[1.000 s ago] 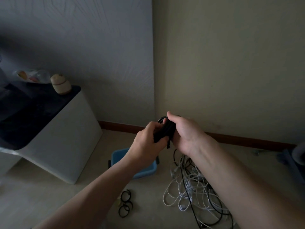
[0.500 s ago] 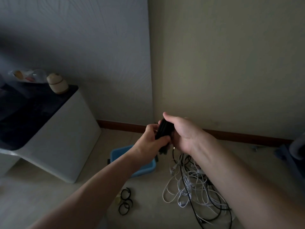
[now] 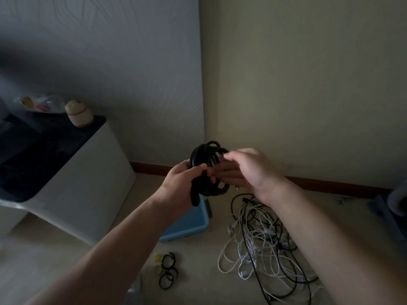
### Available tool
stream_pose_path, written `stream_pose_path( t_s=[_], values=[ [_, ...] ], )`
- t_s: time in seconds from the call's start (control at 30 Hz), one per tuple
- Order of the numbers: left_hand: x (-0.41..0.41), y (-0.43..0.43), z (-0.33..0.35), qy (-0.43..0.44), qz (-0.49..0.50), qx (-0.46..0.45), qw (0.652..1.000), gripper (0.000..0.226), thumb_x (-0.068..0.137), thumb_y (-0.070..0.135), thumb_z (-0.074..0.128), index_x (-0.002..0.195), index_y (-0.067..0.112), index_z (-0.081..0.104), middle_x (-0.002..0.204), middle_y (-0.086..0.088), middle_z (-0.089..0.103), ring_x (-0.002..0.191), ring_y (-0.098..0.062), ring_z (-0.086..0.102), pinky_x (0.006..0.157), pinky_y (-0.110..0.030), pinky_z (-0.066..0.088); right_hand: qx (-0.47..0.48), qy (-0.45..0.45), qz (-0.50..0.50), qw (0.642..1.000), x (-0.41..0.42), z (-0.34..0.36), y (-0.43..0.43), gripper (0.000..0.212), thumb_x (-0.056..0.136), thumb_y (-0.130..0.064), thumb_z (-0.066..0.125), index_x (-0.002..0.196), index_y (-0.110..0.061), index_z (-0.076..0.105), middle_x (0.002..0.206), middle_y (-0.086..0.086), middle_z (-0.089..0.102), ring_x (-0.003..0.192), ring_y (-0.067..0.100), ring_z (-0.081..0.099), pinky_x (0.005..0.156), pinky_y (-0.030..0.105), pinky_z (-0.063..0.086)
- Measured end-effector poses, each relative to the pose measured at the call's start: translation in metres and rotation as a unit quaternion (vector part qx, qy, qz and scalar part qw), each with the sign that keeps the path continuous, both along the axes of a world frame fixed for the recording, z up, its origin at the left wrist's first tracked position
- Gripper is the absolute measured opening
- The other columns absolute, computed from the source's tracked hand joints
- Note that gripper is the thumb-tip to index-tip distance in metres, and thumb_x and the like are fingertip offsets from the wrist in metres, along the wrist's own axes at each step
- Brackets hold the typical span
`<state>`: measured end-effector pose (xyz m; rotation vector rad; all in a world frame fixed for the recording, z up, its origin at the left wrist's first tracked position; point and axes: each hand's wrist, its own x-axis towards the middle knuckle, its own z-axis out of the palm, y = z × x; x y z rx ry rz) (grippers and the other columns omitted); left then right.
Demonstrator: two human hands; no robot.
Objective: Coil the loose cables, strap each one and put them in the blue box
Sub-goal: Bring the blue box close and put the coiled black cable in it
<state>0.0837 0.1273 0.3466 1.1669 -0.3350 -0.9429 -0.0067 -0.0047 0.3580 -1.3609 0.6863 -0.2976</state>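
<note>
Your left hand (image 3: 184, 180) grips the black coil (image 3: 204, 154) above the blue box (image 3: 190, 224); your right hand (image 3: 250, 170) seems flat against it, fingers straight. Clamp the loops while fetching a strap (image 3: 169, 272).

Left side: low white cabinet (image 3: 88, 177) with a dark top (image 3: 44, 155); a beige lidded jar (image 3: 79, 114) stands at the top's back corner, with a clear plastic bag (image 3: 37, 104) just beside it, contents too dim to tell. Room corner is upper centre: grey textured wall (image 3: 110, 62) on the left, cream wall (image 3: 308, 84) on the right, brown skirting board (image 3: 330, 186) along both, pale floor (image 3: 55, 249) below. A blue-grey object (image 3: 394, 201) is cut off at the right edge, and two small yellow bits (image 3: 158, 258) lie lower centre.
</note>
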Motion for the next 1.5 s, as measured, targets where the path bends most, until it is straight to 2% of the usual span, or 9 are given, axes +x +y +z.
stream_pose_path(
  t_s=[0.1,0.17,0.27,0.43,0.73,0.87,1.07,1.23,1.5],
  values=[
    [0.0,0.0,0.002,0.013,0.014,-0.009,1.0,0.016,0.1,0.0,0.044,0.102,-0.004,0.059,0.082,-0.015,0.06,0.076,-0.024,0.06,0.074,-0.034,0.055,-0.277,-0.048,0.037,0.959,-0.007,0.003,0.011,0.005,0.085,-0.019,0.068,0.089,-0.021,0.07,0.083,-0.005,0.071,0.078,0.008,0.067,0.072,0.026,0.055],
    [0.0,0.0,0.005,0.019,0.018,-0.004,1.0,0.017,0.099,-0.002,0.046,0.103,-0.006,0.062,0.085,-0.018,0.064,0.075,-0.023,0.066,0.068,-0.031,0.058,-0.357,-0.076,0.09,0.927,-0.009,0.004,0.02,0.013,0.082,-0.016,0.076,0.091,-0.021,0.067,0.076,-0.011,0.062,0.068,0.002,0.058,0.062,0.015,0.046],
    [-0.001,0.001,0.007,0.019,0.016,0.005,1.0,0.018,0.098,-0.004,0.042,0.103,-0.005,0.06,0.089,-0.02,0.062,0.075,-0.024,0.065,0.065,-0.031,0.054,-0.398,-0.1,0.091,0.907,-0.006,0.001,0.03,0.021,0.079,-0.022,0.083,0.091,-0.02,0.066,0.069,-0.011,0.056,0.059,0.004,0.053,0.057,0.013,0.041],
    [-0.001,0.002,0.011,0.093,0.017,-0.02,0.995,0.033,0.103,0.01,0.042,0.121,-0.012,0.058,0.096,-0.021,0.072,0.08,-0.024,0.074,0.062,-0.029,0.058,-0.409,-0.098,0.022,0.907,-0.004,-0.004,0.023,0.01,0.088,-0.016,0.074,0.082,-0.019,0.067,0.072,-0.009,0.068,0.066,0.006,0.065,0.06,0.022,0.053],
    [-0.001,0.002,0.014,0.13,-0.008,0.02,0.991,0.047,0.107,0.029,0.031,0.126,-0.002,0.06,0.093,-0.015,0.072,0.078,-0.021,0.071,0.067,-0.03,0.058,-0.159,-0.071,0.035,0.984,-0.004,-0.007,0.014,0.006,0.091,-0.001,0.064,0.086,-0.003,0.066,0.068,0.002,0.068,0.065,0.014,0.069,0.061,0.029,0.057],
    [0.001,0.001,0.013,0.129,-0.02,0.012,0.991,0.052,0.106,0.034,0.029,0.134,-0.001,0.057,0.102,-0.016,0.071,0.086,-0.025,0.07,0.086,-0.041,0.054,-0.151,-0.073,0.034,0.985,-0.004,-0.008,0.014,0.01,0.09,0.0,0.064,0.085,-0.008,0.065,0.069,0.0,0.067,0.066,0.014,0.069,0.061,0.031,0.058],
    [0.004,0.003,0.009,0.131,-0.058,0.0,0.99,0.071,0.103,0.052,0.02,0.128,-0.002,0.06,0.116,-0.02,0.067,0.099,-0.027,0.069,0.079,-0.035,0.054,-0.143,-0.101,0.074,0.982,-0.004,-0.004,0.015,0.016,0.094,0.001,0.06,0.101,-0.012,0.066,0.079,-0.001,0.062,0.071,0.014,0.065,0.062,0.031,0.056],
    [0.005,0.003,0.008,0.099,-0.077,-0.022,0.992,0.043,0.097,0.027,0.027,0.112,0.001,0.059,0.09,-0.014,0.062,0.08,-0.023,0.061,0.08,-0.037,0.048,-0.135,-0.115,0.086,0.98,-0.006,-0.002,0.015,0.014,0.096,0.0,0.06,0.102,-0.011,0.066,0.08,0.0,0.059,0.072,0.016,0.063,0.061,0.031,0.055],
    [0.009,0.005,0.006,0.006,-0.075,-0.034,0.997,0.031,0.09,0.001,0.04,0.117,-0.006,0.054,0.092,-0.019,0.061,0.084,-0.026,0.062,0.078,-0.036,0.054,-0.06,-0.125,0.071,0.988,-0.006,0.001,0.013,0.021,0.096,0.001,0.057,0.089,-0.012,0.071,0.079,0.008,0.064,0.071,0.02,0.064,0.061,0.028,0.056]
  ],
)
